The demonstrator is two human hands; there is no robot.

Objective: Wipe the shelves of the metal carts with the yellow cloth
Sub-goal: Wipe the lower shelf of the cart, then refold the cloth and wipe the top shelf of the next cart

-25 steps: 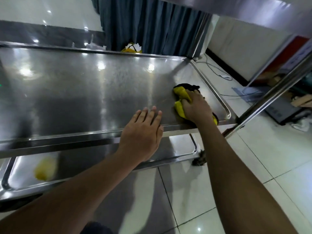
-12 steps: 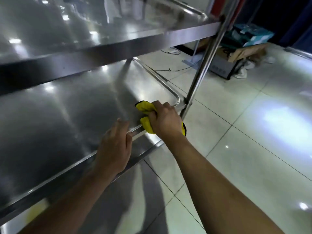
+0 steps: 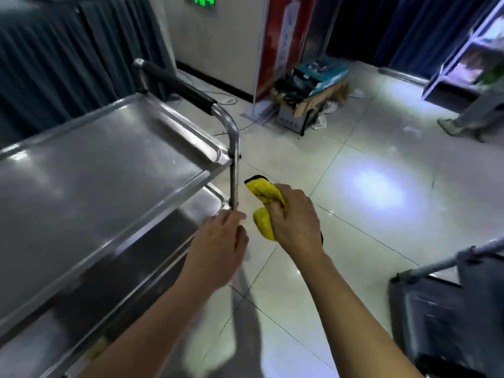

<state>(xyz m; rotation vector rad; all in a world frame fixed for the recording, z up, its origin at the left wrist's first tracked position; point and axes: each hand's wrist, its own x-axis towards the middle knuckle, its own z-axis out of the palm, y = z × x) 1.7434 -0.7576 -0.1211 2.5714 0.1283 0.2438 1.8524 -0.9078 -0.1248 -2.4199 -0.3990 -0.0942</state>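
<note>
The right hand (image 3: 297, 219) holds the bunched yellow cloth (image 3: 264, 199) with its fingers curled round it; the cloth is in the air over the tiled floor (image 3: 368, 186), just beside the near right corner of the metal cart (image 3: 103, 170) and apart from its shelves. One end of the cloth, edged in black, sticks up past the knuckles, and another fold bulges out below the fingers. The left hand (image 3: 218, 246) is at the cart's near right corner, its fingers bent toward the foot of the upright post (image 3: 234, 170); whether they actually grip the post or the shelf edge cannot be told. The top shelf (image 3: 90, 184) lies bare and shiny, with the middle shelf (image 3: 169, 230) partly visible beneath it. A black-sleeved push handle (image 3: 177, 85) crosses the cart's far right end. Cardboard boxes (image 3: 311, 85) sit on the floor by the wall beyond.
</note>
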